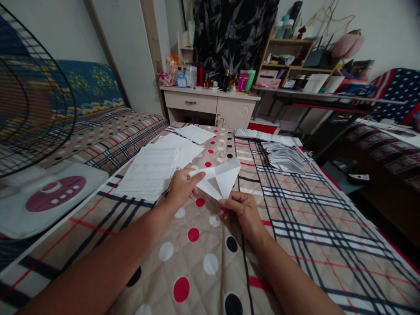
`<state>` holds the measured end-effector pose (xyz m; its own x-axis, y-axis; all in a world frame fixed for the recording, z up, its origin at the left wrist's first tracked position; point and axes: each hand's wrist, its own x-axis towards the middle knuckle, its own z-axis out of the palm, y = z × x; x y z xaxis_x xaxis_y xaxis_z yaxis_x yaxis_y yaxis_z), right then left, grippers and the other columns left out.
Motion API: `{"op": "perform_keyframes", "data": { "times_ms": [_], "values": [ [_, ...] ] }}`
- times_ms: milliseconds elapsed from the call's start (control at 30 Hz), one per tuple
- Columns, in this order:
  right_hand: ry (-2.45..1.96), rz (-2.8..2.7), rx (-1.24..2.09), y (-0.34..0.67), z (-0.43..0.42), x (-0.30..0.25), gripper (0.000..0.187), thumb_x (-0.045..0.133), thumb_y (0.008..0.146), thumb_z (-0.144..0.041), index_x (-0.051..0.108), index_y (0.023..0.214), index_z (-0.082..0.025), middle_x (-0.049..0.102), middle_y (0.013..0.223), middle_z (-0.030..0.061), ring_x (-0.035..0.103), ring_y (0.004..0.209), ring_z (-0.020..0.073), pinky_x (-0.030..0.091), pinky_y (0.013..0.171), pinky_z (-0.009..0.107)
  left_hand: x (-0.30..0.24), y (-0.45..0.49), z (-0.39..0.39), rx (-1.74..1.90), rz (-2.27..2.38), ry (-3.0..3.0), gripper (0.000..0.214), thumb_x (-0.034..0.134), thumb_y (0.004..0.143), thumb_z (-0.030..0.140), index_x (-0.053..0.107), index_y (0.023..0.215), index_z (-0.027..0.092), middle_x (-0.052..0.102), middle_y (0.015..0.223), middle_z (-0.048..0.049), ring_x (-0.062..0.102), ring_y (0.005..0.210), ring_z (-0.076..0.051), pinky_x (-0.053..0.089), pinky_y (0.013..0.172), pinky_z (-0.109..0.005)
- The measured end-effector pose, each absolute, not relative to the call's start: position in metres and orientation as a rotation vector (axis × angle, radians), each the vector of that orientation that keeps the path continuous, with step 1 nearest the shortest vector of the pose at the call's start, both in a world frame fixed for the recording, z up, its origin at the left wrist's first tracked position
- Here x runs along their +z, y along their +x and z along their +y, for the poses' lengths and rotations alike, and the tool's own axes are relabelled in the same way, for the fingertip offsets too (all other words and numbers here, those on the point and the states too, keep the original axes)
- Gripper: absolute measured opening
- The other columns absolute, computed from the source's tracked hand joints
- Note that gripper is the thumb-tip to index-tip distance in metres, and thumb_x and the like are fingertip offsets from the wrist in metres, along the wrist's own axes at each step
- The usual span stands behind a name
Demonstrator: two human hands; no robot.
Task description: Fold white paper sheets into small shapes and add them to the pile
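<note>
Well, from where I stand, the folded white paper (218, 178) is up over the middle of the patterned bedspread (205, 245). The left hand (181, 187) has its grip closed on one end, thumb on top; the right hand (241, 212) pinches the lower corner. Loose sheets (152, 168) lie left, a folded bundle (284, 157) right.
</note>
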<state>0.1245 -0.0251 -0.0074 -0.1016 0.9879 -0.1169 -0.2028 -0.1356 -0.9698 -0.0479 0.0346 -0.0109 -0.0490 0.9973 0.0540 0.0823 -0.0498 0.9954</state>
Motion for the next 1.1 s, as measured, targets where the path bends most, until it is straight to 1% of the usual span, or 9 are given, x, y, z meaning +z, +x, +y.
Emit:
{"op": "perform_keyframes", "data": {
  "times_ms": [200, 300, 433, 600, 667, 767, 900, 1033, 1100],
  "values": [
    [-1.076, -1.003, 1.339, 0.129, -0.023, -0.008, 0.020, 0.071, 0.070, -0.028, 0.065, 0.056, -0.015, 0.067, 0.056, 0.0030, 0.050, 0.045, 0.0086, 0.036, 0.047, 0.021, -0.016, -0.057, 0.045, 1.585, 1.157, 0.986, 0.046, 0.066, 0.075, 0.059, 0.060, 0.083, 0.015, 0.043, 0.045, 0.0086, 0.035, 0.036, -0.004, 0.024, 0.036, -0.015],
    [-1.066, -0.993, 1.290, 0.128, -0.023, -0.007, 0.022, 0.072, 0.072, -0.033, 0.067, 0.059, -0.015, 0.069, 0.060, 0.0035, 0.051, 0.047, 0.0086, 0.037, 0.049, 0.021, -0.015, -0.047, 0.035, 1.428, 1.035, 0.991, 0.054, 0.062, 0.076, 0.065, 0.061, 0.099, 0.016, 0.058, 0.061, 0.0029, 0.046, 0.043, -0.005, 0.031, 0.041, -0.016],
    [-1.007, -1.067, 1.390, 0.121, -0.024, -0.010, 0.023, 0.076, 0.069, -0.036, 0.069, 0.061, -0.015, 0.068, 0.059, 0.0037, 0.053, 0.049, 0.0103, 0.038, 0.049, 0.022, -0.010, -0.017, 0.009, 1.063, 0.895, 1.186, 0.045, 0.082, 0.062, 0.044, 0.065, 0.090, 0.013, 0.068, 0.074, -0.0039, 0.057, 0.055, -0.011, 0.044, 0.050, -0.022],
    [-1.030, -1.238, 1.395, 0.119, -0.027, -0.011, 0.022, 0.075, 0.069, -0.034, 0.071, 0.059, -0.015, 0.065, 0.056, 0.0026, 0.052, 0.049, 0.0109, 0.036, 0.049, 0.023, -0.007, 0.000, 0.003, 1.400, 0.964, 1.121, 0.038, 0.081, 0.065, 0.032, 0.068, 0.097, 0.016, 0.072, 0.098, -0.0066, 0.066, 0.085, -0.019, 0.052, 0.075, -0.029],
    [-1.069, -1.261, 1.394, 0.120, -0.028, -0.008, 0.023, 0.073, 0.071, -0.033, 0.069, 0.057, -0.015, 0.062, 0.052, 0.0013, 0.048, 0.046, 0.0099, 0.032, 0.048, 0.023, -0.009, -0.009, 0.013, 1.539, 1.034, 1.044, 0.039, 0.080, 0.065, 0.035, 0.068, 0.097, 0.014, 0.072, 0.097, -0.0068, 0.066, 0.082, -0.018, 0.052, 0.073, -0.028],
    [-1.080, -1.258, 1.405, 0.120, -0.028, -0.006, 0.022, 0.073, 0.070, -0.032, 0.070, 0.056, -0.015, 0.061, 0.050, 0.0007, 0.048, 0.046, 0.0095, 0.032, 0.048, 0.023, -0.012, -0.029, 0.033, 1.602, 1.149, 0.996, 0.037, 0.080, 0.064, 0.042, 0.068, 0.080, 0.011, 0.069, 0.073, -0.0028, 0.059, 0.060, -0.012, 0.046, 0.054, -0.022],
    [-1.071, -1.190, 1.425, 0.120, -0.027, -0.009, 0.023, 0.074, 0.070, -0.032, 0.069, 0.055, -0.015, 0.062, 0.050, 0.0014, 0.050, 0.046, 0.0096, 0.033, 0.047, 0.022, -0.015, -0.051, 0.050, 1.662, 1.194, 0.955, 0.045, 0.074, 0.068, 0.054, 0.055, 0.059, 0.014, 0.046, 0.047, 0.0062, 0.038, 0.040, -0.004, 0.026, 0.039, -0.017],
    [-1.046, -1.039, 1.439, 0.121, -0.026, -0.012, 0.023, 0.075, 0.070, -0.034, 0.068, 0.058, -0.015, 0.068, 0.058, 0.0026, 0.052, 0.046, 0.0093, 0.037, 0.049, 0.022, -0.015, -0.050, 0.046, 1.517, 1.031, 0.841, 0.061, 0.054, 0.074, 0.074, 0.061, 0.083, 0.015, 0.058, 0.059, 0.0013, 0.048, 0.045, -0.007, 0.033, 0.040, -0.017],
    [-1.038, -1.018, 1.446, 0.121, -0.025, -0.012, 0.023, 0.076, 0.069, -0.034, 0.068, 0.059, -0.015, 0.069, 0.060, 0.0031, 0.053, 0.046, 0.0093, 0.039, 0.049, 0.022, -0.015, -0.043, 0.039, 1.355, 0.961, 0.925, 0.058, 0.064, 0.070, 0.069, 0.061, 0.092, 0.015, 0.063, 0.066, -0.0011, 0.055, 0.051, -0.010, 0.038, 0.043, -0.018]
  ]
}}
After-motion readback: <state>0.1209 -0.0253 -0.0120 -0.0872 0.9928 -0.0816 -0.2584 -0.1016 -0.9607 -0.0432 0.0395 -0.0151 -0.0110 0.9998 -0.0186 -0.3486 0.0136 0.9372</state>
